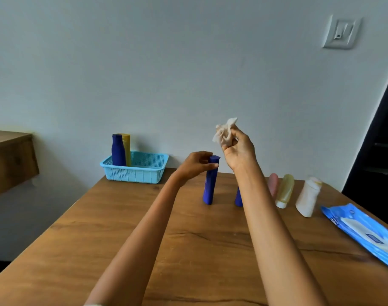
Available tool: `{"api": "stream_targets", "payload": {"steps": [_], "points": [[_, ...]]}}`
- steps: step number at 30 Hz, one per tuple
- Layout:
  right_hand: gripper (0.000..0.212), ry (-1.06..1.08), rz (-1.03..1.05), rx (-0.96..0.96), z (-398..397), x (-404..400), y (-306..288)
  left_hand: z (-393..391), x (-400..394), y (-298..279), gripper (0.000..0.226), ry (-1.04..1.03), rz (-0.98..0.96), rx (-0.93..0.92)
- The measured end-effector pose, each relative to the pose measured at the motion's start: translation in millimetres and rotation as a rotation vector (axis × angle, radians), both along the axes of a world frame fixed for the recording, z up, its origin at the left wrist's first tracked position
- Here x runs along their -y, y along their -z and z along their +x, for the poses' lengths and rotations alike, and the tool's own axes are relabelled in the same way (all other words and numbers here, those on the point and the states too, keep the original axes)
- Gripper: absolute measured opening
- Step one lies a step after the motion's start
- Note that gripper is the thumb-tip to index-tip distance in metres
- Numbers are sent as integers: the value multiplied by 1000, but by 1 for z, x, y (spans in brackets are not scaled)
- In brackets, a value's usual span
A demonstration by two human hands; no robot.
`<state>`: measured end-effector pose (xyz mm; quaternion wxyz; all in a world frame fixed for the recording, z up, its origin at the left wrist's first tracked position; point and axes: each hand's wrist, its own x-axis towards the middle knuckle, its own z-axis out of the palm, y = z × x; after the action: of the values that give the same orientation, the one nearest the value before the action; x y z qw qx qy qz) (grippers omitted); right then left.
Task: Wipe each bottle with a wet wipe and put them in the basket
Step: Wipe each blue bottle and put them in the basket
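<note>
My left hand (195,164) grips the top of a tall blue tube bottle (210,184) that stands upright on the wooden table (144,228). My right hand (238,149) is raised above it and pinches a crumpled white wet wipe (224,133). A second blue bottle (239,198) stands mostly hidden behind my right forearm. To the right stand a pink bottle (273,184), a yellowish bottle (284,191) and a white bottle (309,196). The light blue basket (135,173) at the table's far left corner holds a dark blue bottle (118,150) and a yellow bottle (127,149).
A blue pack of wet wipes (365,233) lies at the table's right edge. A wooden shelf (9,160) juts out at the left, beyond the table. The wall runs just behind the basket and bottles. A dark doorway (378,151) is at the right.
</note>
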<state>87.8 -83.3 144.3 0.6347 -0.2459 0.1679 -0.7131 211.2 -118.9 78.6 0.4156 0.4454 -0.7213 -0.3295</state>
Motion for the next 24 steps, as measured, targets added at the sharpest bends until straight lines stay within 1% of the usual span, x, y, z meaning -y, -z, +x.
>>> {"api": "stream_targets", "payload": {"steps": [5,8,9,10,11,13,14,15,17,19,21,24], "points": [[9,6,-4,3,-11,7,11,-2,8,7,31,-30,-65,-62],[4,47,9,-55,-9,9,13,0,8,2,30,-37,-89,-103],[7,81,10,-105,-8,10,14,2,6,-1,30,-36,-97,-140],[11,134,6,-182,-6,10,14,5,4,-6,29,-26,-105,-184],[12,219,3,-301,-5,9,13,8,2,-11,29,-4,-113,-225],[10,432,-28,-630,-3,7,14,15,0,-21,26,56,-122,-317],[16,513,-74,-783,-2,6,15,18,-2,-26,26,87,-125,-377],[20,554,-131,-892,-1,6,16,21,-3,-31,25,116,-127,-447],[23,594,-243,-1035,4,5,17,24,-5,-39,26,170,-129,-567],[26,694,-362,-1147,13,2,14,24,-8,-46,25,190,-156,-599],[27,822,-507,-1197,22,-1,13,23,-11,-51,23,181,-196,-598],[30,966,-749,-1276,30,-3,17,26,-15,-60,24,134,-233,-674]]}}
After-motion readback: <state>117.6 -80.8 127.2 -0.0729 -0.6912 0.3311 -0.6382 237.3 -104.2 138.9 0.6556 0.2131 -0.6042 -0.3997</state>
